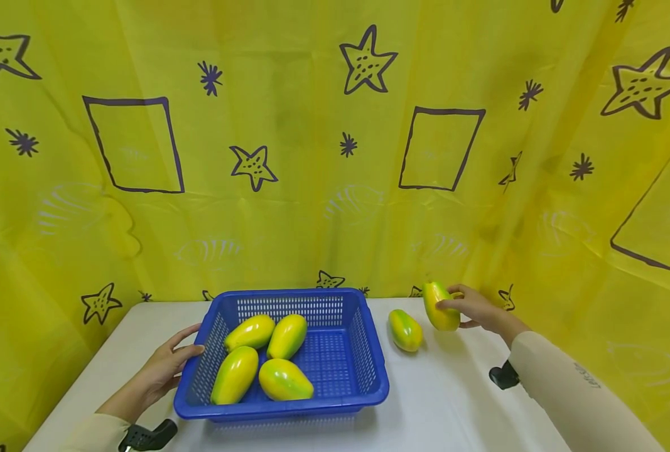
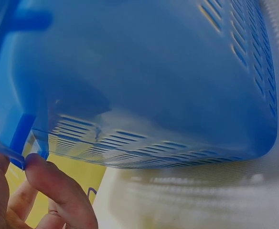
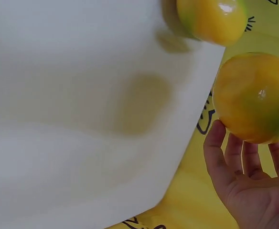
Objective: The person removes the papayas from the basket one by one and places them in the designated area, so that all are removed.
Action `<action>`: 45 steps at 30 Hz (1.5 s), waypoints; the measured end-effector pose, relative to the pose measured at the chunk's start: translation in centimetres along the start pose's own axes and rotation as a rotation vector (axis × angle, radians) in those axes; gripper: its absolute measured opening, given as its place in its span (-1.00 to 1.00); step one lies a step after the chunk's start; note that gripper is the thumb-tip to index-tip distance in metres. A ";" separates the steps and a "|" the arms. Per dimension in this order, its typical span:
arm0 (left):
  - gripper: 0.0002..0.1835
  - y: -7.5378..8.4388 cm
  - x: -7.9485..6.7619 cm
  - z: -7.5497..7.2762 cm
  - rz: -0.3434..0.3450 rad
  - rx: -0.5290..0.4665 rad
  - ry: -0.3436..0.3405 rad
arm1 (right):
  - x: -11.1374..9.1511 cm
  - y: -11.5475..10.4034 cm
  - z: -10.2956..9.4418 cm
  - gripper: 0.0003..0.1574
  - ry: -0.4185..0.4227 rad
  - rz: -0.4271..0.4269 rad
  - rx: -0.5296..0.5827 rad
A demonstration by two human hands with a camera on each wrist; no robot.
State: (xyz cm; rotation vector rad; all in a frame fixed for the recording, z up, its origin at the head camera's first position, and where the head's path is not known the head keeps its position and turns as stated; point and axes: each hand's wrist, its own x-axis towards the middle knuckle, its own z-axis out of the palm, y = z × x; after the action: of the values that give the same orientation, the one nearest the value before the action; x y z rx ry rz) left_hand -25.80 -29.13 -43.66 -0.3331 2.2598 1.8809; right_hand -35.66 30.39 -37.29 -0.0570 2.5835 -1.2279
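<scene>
A blue plastic basket (image 1: pixel 335 351) with slotted walls stands on the table; several glossy yellow-green papayas, one of them a front papaya (image 1: pixel 286 380), lie in its left part. My left hand (image 1: pixel 162 370) grips the basket's left rim, thumb on top; the left wrist view shows the fingers (image 2: pixel 63 191) at the rim beside the basket's wall (image 2: pixel 144 81). To the right of the basket, my right hand (image 1: pixel 473 306) holds another papaya (image 1: pixel 441 307) above the table, its fingers (image 3: pixel 215 148) curled against the fruit. A loose papaya (image 1: pixel 405 330) lies between that hand and the basket.
A white table (image 1: pixel 442 402) carries the basket and the loose fruit. Behind it and along both sides hangs a yellow curtain (image 1: pixel 301 232) with starfish drawings, close to the table's back edge. The held papaya casts a shadow on the tabletop in the right wrist view.
</scene>
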 end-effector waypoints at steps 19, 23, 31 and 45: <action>-0.16 0.0 0.1 0.0 0.002 0.002 0.011 | 1.6 2.7 1.5 0.02 0.068 0.055 0.001; -0.16 0.0 0.1 0.0 0.002 0.002 0.011 | 1.8 3.1 1.8 0.00 0.078 0.070 0.007; -0.16 0.0 0.1 -0.1 -0.003 -0.002 0.007 | 2.2 4.0 2.6 -0.05 0.119 0.092 -0.053; -0.16 -0.2 0.0 0.0 -0.004 0.003 0.013 | 2.6 4.3 3.5 -0.07 0.123 0.121 -0.097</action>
State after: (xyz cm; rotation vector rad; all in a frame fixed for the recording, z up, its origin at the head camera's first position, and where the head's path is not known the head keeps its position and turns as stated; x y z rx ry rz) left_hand -25.76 -29.12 -43.83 -0.3493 2.2687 1.8784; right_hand -36.83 30.08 -43.28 0.1579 2.7059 -1.0950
